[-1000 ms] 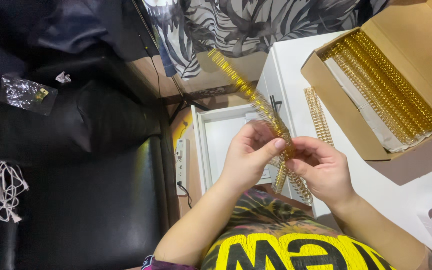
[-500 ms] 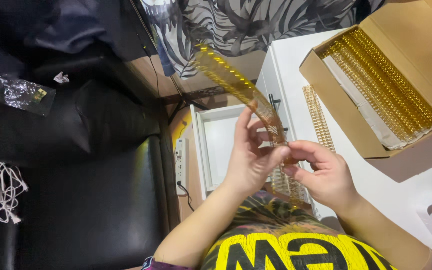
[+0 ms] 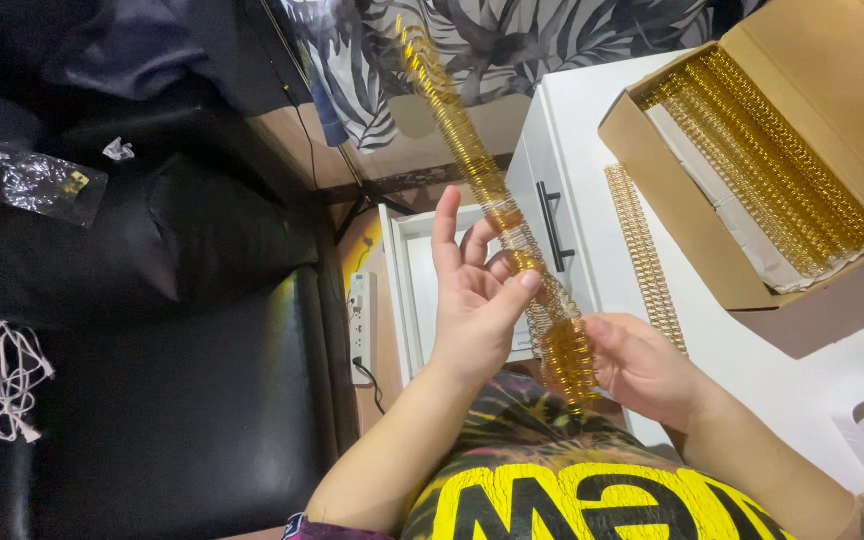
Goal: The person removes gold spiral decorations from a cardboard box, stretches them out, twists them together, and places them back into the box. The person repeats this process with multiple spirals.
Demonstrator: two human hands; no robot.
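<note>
1. Coil: long gold wire binding spine, held up at a tilt, top end blurred. It sits just left of the box, over the gap between the white desk and the black seat.
2. Left hand: fingers spread and loose, only thumb and fingertips touching the coil at mid-length. A guide, not a clamp.
3. Right hand: closed around the coil's lower end, below and left of the box. This is the only real grip.
4. Box: open cardboard on the desk, packed with more gold coils. One loose coil lies flat on the desk just left of it.
5. Risk: the long free end is whipping. With one firm grip at the bottom, it could bend or kink the loops.
6. Risk: the upper end swings near the box flap. Loops could snag there, or hook the loose coil.
7. Risk: if the right grip slips, the coil falls into the gap beside the drawer, well left of the box.
8. Risk: open loop ends can catch the left fingertips, given the light contact.
</note>
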